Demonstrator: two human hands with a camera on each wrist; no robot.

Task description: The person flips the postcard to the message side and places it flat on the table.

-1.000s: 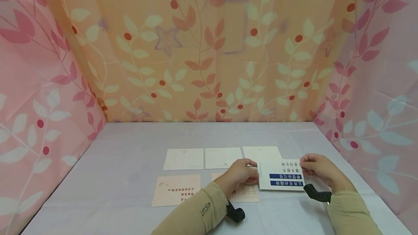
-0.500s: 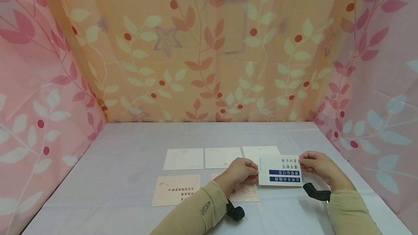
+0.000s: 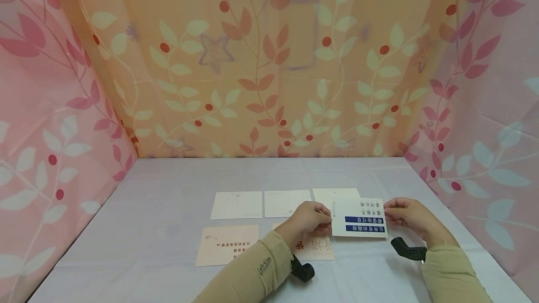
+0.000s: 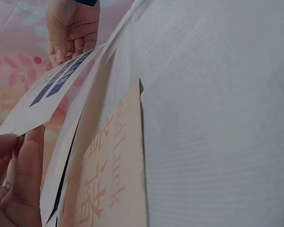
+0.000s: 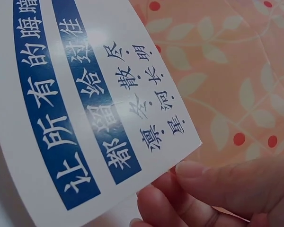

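Observation:
A white postcard (image 3: 358, 219) with two blue bands of Chinese lettering is held above the table between both hands. My left hand (image 3: 306, 222) pinches its left edge between thumb and fingers; the left wrist view shows the thumb on top at a corner. On the opposite edge my right hand (image 3: 414, 216) pinches the card, seen close up in the right wrist view with the lettered face (image 5: 85, 109) slightly bowed. Beneath my left hand lies a cream card (image 3: 317, 249) with orange lettering, partly covered by hand and sleeve. The held postcard overlaps a white card (image 3: 336, 193) behind it.
Two more white cards, one at left (image 3: 236, 205) and one in the middle (image 3: 287, 203), complete a back row on the white-covered table (image 3: 126, 247). Another cream card (image 3: 227, 244) lies at front left. Patterned cloth (image 3: 261, 60) rises around the table.
The postcard has risen slightly and moved a little away from me and to the left, both hands keeping their hold. The cards on the table have stayed put.

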